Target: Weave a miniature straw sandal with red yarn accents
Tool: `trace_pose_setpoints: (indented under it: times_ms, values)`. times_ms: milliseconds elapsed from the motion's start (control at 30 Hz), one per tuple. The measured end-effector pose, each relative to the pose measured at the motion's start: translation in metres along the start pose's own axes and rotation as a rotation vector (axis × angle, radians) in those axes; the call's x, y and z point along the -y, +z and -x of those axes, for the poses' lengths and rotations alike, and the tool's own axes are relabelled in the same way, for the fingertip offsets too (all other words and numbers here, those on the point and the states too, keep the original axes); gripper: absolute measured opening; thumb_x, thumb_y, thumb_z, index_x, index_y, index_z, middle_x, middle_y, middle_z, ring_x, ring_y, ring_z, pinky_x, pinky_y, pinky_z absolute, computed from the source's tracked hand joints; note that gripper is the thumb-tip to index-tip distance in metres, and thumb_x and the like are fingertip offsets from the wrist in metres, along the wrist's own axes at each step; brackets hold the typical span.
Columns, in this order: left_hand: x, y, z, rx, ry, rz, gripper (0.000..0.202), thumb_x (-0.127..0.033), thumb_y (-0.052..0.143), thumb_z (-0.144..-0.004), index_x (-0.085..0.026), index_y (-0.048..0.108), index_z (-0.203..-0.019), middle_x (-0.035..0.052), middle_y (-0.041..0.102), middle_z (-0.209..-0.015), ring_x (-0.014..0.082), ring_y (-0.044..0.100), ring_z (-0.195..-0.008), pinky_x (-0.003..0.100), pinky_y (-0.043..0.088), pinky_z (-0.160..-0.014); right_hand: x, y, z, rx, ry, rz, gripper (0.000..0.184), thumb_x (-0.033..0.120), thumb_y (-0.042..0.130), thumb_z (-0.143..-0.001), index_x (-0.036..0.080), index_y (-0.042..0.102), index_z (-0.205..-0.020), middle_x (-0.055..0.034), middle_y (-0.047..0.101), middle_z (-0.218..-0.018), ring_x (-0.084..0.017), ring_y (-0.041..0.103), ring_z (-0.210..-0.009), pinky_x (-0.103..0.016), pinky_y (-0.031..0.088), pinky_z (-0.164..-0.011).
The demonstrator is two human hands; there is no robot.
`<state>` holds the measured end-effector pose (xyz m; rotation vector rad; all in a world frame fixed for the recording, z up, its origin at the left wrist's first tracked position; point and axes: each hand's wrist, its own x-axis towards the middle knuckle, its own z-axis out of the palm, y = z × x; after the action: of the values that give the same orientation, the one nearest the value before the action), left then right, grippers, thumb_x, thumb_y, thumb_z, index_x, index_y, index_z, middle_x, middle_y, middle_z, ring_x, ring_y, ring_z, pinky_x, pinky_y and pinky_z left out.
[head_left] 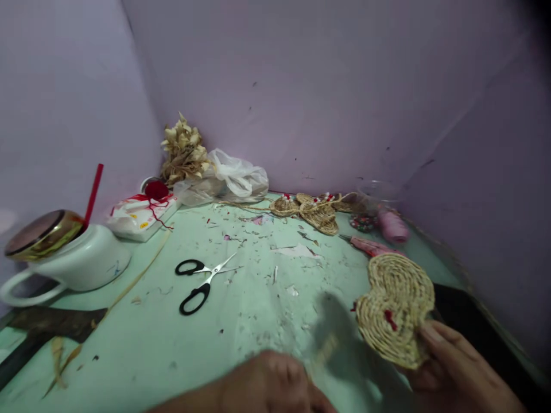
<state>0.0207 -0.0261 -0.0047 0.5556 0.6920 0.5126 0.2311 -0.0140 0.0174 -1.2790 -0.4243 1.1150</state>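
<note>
My right hand grips a coiled straw heart by its lower right edge and holds it tilted above the table. A dark red yarn knot shows on the heart's face, and another bit of red sticks out at its left edge. At the bottom centre, my left hand is curled closed and blurred. A pale tan blurred strip shows just beyond its fingers; whether they hold it is unclear. Black-handled scissors lie with parted blades on the green table, apart from both hands.
More straw hearts lie by the wall, near pink thread and red-handled pliers. On the left stand a white mug and a hatchet-like tool. Dried flowers, a plastic bag and red yarn sit behind.
</note>
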Motion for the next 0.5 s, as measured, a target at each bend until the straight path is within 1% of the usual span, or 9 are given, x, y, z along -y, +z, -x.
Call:
trace_pose_setpoints:
  times_ms: [67, 133, 167, 200, 300, 367, 400, 467, 500]
  values:
    - [-0.025, -0.005, -0.01, 0.026, 0.046, 0.095, 0.023, -0.034, 0.059, -0.069, -0.014, 0.049, -0.065, 0.0128, 0.065, -0.08, 0.0217, 0.062, -0.072, 0.037, 0.045, -0.069, 0.007, 0.015, 0.008, -0.014, -0.016, -0.07, 0.026, 0.021, 0.076, -0.051, 0.023, 0.061, -0.072, 0.0011, 0.064, -0.064, -0.013, 0.062, -0.055, -0.019, 0.052, -0.049]
    - [-0.064, -0.019, -0.016, -0.19, 0.26, 0.064, 0.013, -0.02, 0.058, -0.069, -0.012, 0.048, -0.064, 0.0149, 0.065, -0.08, 0.0229, 0.063, -0.073, 0.041, 0.046, -0.072, 0.007, 0.021, 0.013, -0.008, -0.054, -0.101, 0.027, 0.02, 0.075, -0.051, 0.02, 0.058, -0.072, 0.0019, 0.062, -0.065, -0.012, 0.06, -0.053, -0.02, 0.051, -0.048]
    - [-0.085, -0.027, -0.017, -0.404, 0.462, 0.058, 0.008, -0.014, 0.055, -0.069, -0.012, 0.049, -0.064, 0.0139, 0.064, -0.074, 0.0217, 0.062, -0.071, 0.039, 0.047, -0.071, 0.006, 0.022, 0.014, -0.007, -0.07, -0.102, 0.027, 0.021, 0.074, -0.053, 0.02, 0.057, -0.073, 0.0024, 0.062, -0.065, -0.011, 0.059, -0.052, -0.02, 0.05, -0.046]
    - [-0.102, -0.034, -0.017, -0.507, 0.599, 0.066, 0.006, -0.011, 0.051, -0.07, -0.013, 0.048, -0.065, 0.009, 0.063, -0.073, 0.017, 0.062, -0.073, 0.033, 0.046, -0.075, 0.006, 0.022, 0.014, -0.006, -0.09, -0.1, 0.027, 0.022, 0.074, -0.054, 0.019, 0.056, -0.075, 0.0026, 0.061, -0.065, -0.01, 0.058, -0.051, -0.019, 0.049, -0.045]
    - [-0.125, -0.036, -0.015, -0.65, 0.822, 0.069, 0.01, -0.016, 0.044, -0.077, -0.017, 0.044, -0.067, -0.0019, 0.059, -0.069, 0.0071, 0.058, -0.07, 0.019, 0.044, -0.073, 0.009, 0.021, 0.013, -0.022, -0.161, -0.109, 0.025, 0.024, 0.071, -0.058, 0.018, 0.055, -0.076, 0.0029, 0.059, -0.062, -0.009, 0.055, -0.049, -0.018, 0.046, -0.044]
    - [-0.108, -0.015, -0.018, -0.626, 0.851, 0.021, 0.007, -0.021, 0.05, -0.075, -0.016, 0.048, -0.07, -0.0012, 0.059, -0.07, 0.0088, 0.057, -0.064, 0.021, 0.046, -0.065, 0.014, 0.021, 0.013, -0.03, -0.204, -0.118, 0.025, 0.024, 0.071, -0.058, 0.018, 0.055, -0.076, 0.0038, 0.058, -0.06, -0.008, 0.053, -0.046, -0.017, 0.044, -0.043]
    - [-0.094, 0.0, -0.023, -0.506, 0.779, -0.037, 0.009, -0.023, 0.052, -0.073, -0.015, 0.049, -0.069, 0.0012, 0.059, -0.071, 0.0108, 0.057, -0.06, 0.024, 0.047, -0.059, 0.015, 0.022, 0.013, -0.031, -0.216, -0.119, 0.025, 0.024, 0.071, -0.057, 0.018, 0.055, -0.076, 0.0044, 0.058, -0.059, -0.007, 0.052, -0.045, -0.017, 0.043, -0.043]
    - [-0.063, 0.03, -0.037, -0.198, 0.437, -0.056, 0.012, -0.022, 0.051, -0.071, -0.012, 0.051, -0.066, 0.009, 0.062, -0.073, 0.017, 0.06, -0.063, 0.032, 0.049, -0.06, 0.016, 0.023, 0.014, -0.035, -0.227, -0.117, 0.027, 0.026, 0.073, -0.056, 0.018, 0.055, -0.075, 0.0053, 0.057, -0.057, -0.006, 0.05, -0.043, -0.016, 0.042, -0.041]
    - [-0.051, 0.041, -0.046, -0.127, 0.309, -0.068, 0.012, -0.021, 0.05, -0.069, -0.01, 0.053, -0.065, 0.0128, 0.063, -0.074, 0.0191, 0.061, -0.064, 0.036, 0.049, -0.062, 0.015, 0.024, 0.014, -0.039, -0.229, -0.117, 0.028, 0.027, 0.073, -0.055, 0.017, 0.055, -0.074, 0.0053, 0.058, -0.057, -0.007, 0.05, -0.043, -0.016, 0.041, -0.041]
